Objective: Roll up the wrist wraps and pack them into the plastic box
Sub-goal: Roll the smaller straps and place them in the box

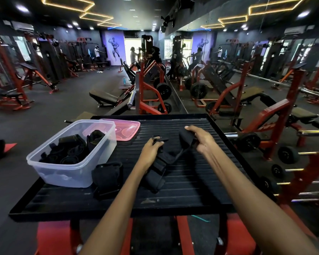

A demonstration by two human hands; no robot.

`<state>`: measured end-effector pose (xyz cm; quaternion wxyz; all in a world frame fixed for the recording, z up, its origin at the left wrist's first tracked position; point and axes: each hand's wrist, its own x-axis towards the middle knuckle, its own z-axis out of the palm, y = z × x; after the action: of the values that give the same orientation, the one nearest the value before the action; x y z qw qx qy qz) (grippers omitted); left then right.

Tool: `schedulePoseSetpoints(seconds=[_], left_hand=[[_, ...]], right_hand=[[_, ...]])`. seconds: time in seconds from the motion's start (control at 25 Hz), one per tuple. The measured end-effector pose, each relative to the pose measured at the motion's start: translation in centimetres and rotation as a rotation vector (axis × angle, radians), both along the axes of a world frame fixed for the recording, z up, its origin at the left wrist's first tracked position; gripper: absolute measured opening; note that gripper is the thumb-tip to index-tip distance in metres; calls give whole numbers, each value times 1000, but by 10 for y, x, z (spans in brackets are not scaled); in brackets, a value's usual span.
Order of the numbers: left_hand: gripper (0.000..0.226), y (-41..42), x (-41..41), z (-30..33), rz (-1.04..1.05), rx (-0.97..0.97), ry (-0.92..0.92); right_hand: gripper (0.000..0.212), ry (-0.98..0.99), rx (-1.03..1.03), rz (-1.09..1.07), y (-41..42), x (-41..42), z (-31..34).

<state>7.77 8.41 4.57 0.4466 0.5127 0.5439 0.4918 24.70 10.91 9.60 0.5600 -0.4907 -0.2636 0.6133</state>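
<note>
Forearms reach in from the bottom edge over the ribbed black desk (182, 196). Left hand (152, 148) has its fingers curled round one end of a black wrap (159, 168), a small loop of it showing at the fingertips. Right hand (201, 138) grips the far end, bunched into a thick fold under the thumb. Between the two hands the wrap sags and trails down onto the desk toward the camera. Left of it, a second wrap (108, 178) lies in a loose heap, just beside the clear box (70, 172). Inside the box, several dark rolled wraps (72, 150) sit packed together. Behind the box, a pink lid (123, 129) lies flat on the desk.
</note>
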Motion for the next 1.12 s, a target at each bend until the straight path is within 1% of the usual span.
schedulePoseSetpoints(seconds=[0.04,0.08,0.12,0.16,0.2,0.24,0.28,0.32,0.36,0.44,0.48,0.52,0.56,0.64,0.68,0.8,0.84,0.88,0.96,1.04,1.12], left_hand=[[22,0,1,0,-24,2,19],[27,-1,2,0,-33,4,44],[33,-1,3,-3,-28,12,66],[35,-1,2,-4,-15,25,89],[36,1,2,-6,1,42,101],[35,2,1,-8,8,48,97],[34,3,0,-9,8,46,67],[32,2,0,-7,15,30,12],[31,1,1,-5,24,18,-58],[34,-1,3,0,82,9,-151],[37,-3,3,2,114,11,-177],[39,-4,3,3,136,13,-211],[40,-5,2,4,143,9,-231],[40,-5,0,4,156,15,-179],[40,-4,-1,3,163,44,-135],[40,-1,-1,-2,221,136,-25],[41,-1,1,-3,251,153,5],[41,-1,3,-4,281,168,24],[37,-3,5,-4,314,212,28],[33,-6,6,-4,342,233,10],[29,-6,7,-3,355,227,-8]], right_hand=[[9,-10,11,-90,2,-4,1],[15,-3,44,-170,6,-6,0],[21,14,96,-206,7,-9,3],[33,-1,143,-191,6,-13,5],[51,-77,194,-167,7,-14,5],[70,-209,236,-148,7,-14,6],[85,-320,271,-130,6,-14,9],[91,-370,307,-124,8,-14,13],[90,-348,342,-118,9,-13,17],[76,-226,387,-92,10,-15,27],[68,-231,425,-76,12,-17,28],[63,-290,473,-46,14,-18,27],[64,-385,518,-1,14,-18,27],[67,-686,607,139,10,-18,28],[62,-875,642,226,7,-17,33],[38,-1552,728,466,4,-12,49],[33,-1705,737,503,2,-11,53],[31,-1807,741,522,1,-11,54],[30,-1908,756,531,-3,-11,52],[31,-1941,786,494,-4,-11,49],[33,-1947,850,408,-4,-12,47]])
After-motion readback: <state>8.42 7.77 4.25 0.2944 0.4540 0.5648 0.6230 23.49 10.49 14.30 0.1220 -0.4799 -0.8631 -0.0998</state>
